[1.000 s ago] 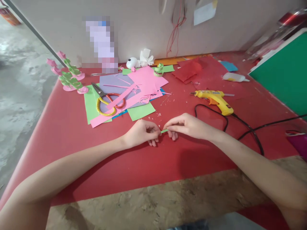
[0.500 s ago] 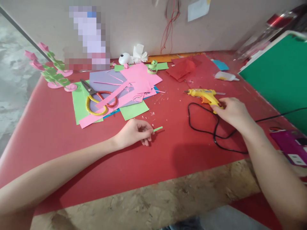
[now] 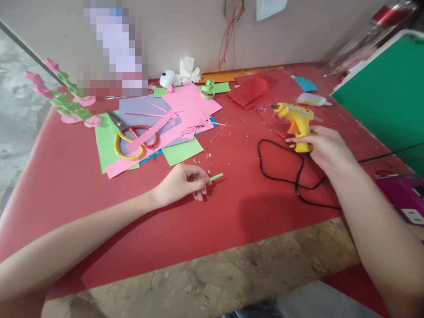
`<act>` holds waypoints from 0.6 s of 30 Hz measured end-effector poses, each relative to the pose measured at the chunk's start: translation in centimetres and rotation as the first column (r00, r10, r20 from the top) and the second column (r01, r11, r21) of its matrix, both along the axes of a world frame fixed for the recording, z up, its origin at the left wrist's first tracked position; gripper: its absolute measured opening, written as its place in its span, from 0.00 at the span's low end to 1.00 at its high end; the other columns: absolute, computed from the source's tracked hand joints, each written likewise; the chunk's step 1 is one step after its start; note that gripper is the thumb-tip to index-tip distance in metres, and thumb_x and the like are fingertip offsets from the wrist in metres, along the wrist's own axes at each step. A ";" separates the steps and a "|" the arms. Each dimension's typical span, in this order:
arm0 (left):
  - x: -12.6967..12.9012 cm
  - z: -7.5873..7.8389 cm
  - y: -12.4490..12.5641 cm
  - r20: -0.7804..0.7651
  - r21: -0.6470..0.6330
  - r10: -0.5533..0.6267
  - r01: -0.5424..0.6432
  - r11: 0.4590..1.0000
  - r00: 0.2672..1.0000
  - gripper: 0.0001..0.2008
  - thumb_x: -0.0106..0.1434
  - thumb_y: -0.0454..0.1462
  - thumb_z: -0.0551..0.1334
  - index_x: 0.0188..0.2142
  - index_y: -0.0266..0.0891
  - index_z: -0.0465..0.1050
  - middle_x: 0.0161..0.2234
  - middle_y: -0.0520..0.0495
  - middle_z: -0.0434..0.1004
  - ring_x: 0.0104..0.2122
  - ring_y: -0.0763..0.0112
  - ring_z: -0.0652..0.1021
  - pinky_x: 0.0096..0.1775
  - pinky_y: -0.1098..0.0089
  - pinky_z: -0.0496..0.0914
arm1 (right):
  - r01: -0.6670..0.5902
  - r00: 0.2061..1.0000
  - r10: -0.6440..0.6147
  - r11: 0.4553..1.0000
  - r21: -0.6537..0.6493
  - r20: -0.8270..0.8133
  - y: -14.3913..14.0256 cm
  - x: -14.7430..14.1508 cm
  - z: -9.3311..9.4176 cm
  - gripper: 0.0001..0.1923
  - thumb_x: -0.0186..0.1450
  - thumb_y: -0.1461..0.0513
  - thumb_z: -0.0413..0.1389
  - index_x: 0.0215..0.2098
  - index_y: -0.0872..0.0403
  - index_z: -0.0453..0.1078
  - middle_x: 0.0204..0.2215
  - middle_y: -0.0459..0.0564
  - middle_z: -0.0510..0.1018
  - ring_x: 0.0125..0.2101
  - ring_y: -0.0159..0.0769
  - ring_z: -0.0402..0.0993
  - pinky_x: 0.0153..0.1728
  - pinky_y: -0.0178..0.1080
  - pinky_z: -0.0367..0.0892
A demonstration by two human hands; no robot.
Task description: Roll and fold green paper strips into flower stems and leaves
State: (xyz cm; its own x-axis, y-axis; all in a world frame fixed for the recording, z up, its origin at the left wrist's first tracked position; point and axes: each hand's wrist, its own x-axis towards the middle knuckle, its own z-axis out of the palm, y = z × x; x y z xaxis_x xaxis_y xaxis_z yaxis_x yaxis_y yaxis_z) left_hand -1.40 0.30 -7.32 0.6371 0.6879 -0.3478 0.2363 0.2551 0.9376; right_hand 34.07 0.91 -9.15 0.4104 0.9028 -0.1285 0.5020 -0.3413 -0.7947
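My left hand [image 3: 187, 182] rests on the red tabletop, its thumb and fingers pinching a thin green paper stick [image 3: 216, 177] whose free end points right. At the right, my right hand [image 3: 326, 145] is closed around the handle of a yellow glue gun [image 3: 300, 119]. The gun is tilted up off the table, its dark nozzle pointing left, with the orange trigger facing my fingers. A black cord [image 3: 281, 179] loops on the table below it. Left of centre, scissors [image 3: 132, 134] with yellow and red handles lie on pink, purple and green paper sheets [image 3: 188, 104].
Paper flowers [image 3: 62, 97] on pink bases stand at the far left. A white glue bottle [image 3: 313, 99] lies behind the glue gun. Crumpled red paper [image 3: 251, 90] sits at the back, near a curled green strip [image 3: 208, 89]. A green board [image 3: 387, 92] leans at right.
My right hand has wrapped round the glue gun's handle and raised it from the table, tilting it upward. My left hand still pinches the green paper stick. The view has shifted slightly.
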 end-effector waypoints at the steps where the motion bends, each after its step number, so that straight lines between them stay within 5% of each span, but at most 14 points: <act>1: 0.0 0.0 0.0 0.006 -0.003 0.014 -0.014 1.000 1.000 0.06 0.57 0.32 0.60 0.25 0.31 0.70 0.18 0.54 0.73 0.16 0.81 0.75 0.21 0.83 0.71 | 0.015 0.999 -0.015 1.000 -0.003 -0.036 0.0 -0.4 0.4 0.20 0.65 0.55 0.52 0.51 0.56 0.63 0.48 0.53 0.69 0.46 0.37 0.69 0.45 0.46 0.69; 8: 0.0 0.0 -0.2 0.063 -0.039 0.124 -0.121 0.992 0.990 0.06 0.59 0.32 0.58 0.26 0.32 0.68 0.17 0.55 0.73 0.16 0.81 0.76 0.21 0.84 0.71 | 0.005 0.999 -0.002 0.996 0.085 -0.045 -3.2 -5.4 3.1 0.19 0.65 0.55 0.52 0.50 0.57 0.64 0.46 0.53 0.70 0.44 0.35 0.70 0.43 0.44 0.70; 10: 0.1 0.1 -0.2 0.077 -0.054 0.127 -0.123 0.991 0.989 0.06 0.59 0.32 0.58 0.26 0.32 0.68 0.17 0.55 0.73 0.16 0.81 0.76 0.21 0.84 0.72 | -0.015 1.000 0.014 0.994 0.112 0.009 -4.4 -7.5 3.5 0.20 0.56 0.53 0.61 0.42 0.56 0.67 0.35 0.48 0.73 0.30 0.29 0.70 0.30 0.36 0.69; 12: 0.0 0.1 -0.1 0.094 -0.068 0.124 -0.118 0.991 0.988 0.07 0.59 0.32 0.58 0.25 0.32 0.69 0.17 0.54 0.74 0.17 0.80 0.77 0.21 0.83 0.72 | -0.057 0.996 0.048 0.990 0.126 0.071 -5.6 -9.7 3.6 0.26 0.42 0.48 0.67 0.32 0.53 0.67 0.26 0.44 0.71 0.23 0.27 0.66 0.21 0.33 0.63; 18: 0.0 0.1 -0.1 0.130 -0.113 0.131 -0.117 0.987 0.983 0.07 0.58 0.30 0.58 0.23 0.32 0.68 0.17 0.55 0.73 0.17 0.80 0.76 0.21 0.84 0.72 | -0.021 0.945 -0.034 0.986 0.163 0.326 -7.9 -12.2 2.4 0.24 0.44 0.44 0.64 0.27 0.51 0.63 0.21 0.44 0.67 0.20 0.30 0.63 0.22 0.40 0.61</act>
